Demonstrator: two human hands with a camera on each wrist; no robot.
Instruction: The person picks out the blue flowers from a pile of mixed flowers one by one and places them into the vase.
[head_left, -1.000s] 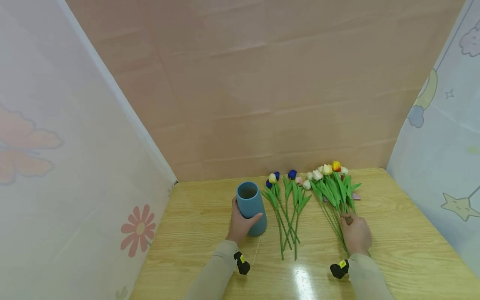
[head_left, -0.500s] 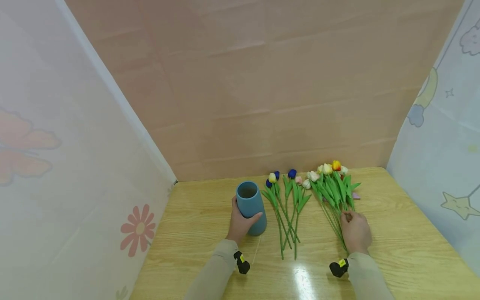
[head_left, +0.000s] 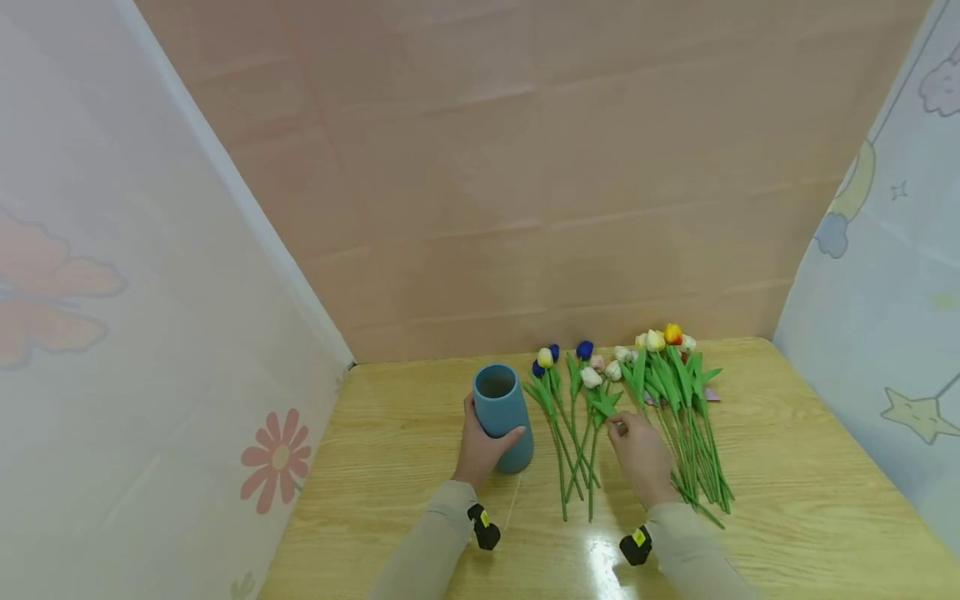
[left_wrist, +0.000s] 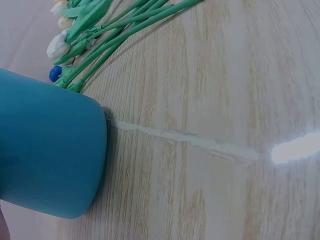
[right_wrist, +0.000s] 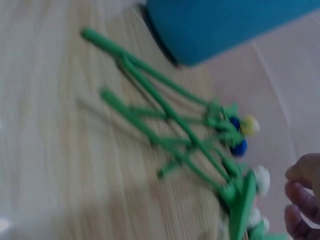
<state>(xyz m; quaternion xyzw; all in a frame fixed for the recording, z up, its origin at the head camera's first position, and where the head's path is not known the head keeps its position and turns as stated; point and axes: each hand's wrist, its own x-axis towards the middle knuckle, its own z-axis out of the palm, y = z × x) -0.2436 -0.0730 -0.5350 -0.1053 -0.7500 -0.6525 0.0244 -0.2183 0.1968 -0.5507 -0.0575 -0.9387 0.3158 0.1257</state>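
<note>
The right hand (head_left: 641, 454) is shifting leftward, seemingly pinching a green-stemmed white tulip (head_left: 591, 377) near the wooden table (head_left: 397, 417)'s back edge, separating it from the multicoloured tulip bunch (head_left: 675, 387); the left hand (head_left: 480, 450) is gripping a smooth blue vase (head_left: 501, 410).

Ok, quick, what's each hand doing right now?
Left hand: closed, holding the vase.
Right hand: closed, pinching a white tulip.
</note>
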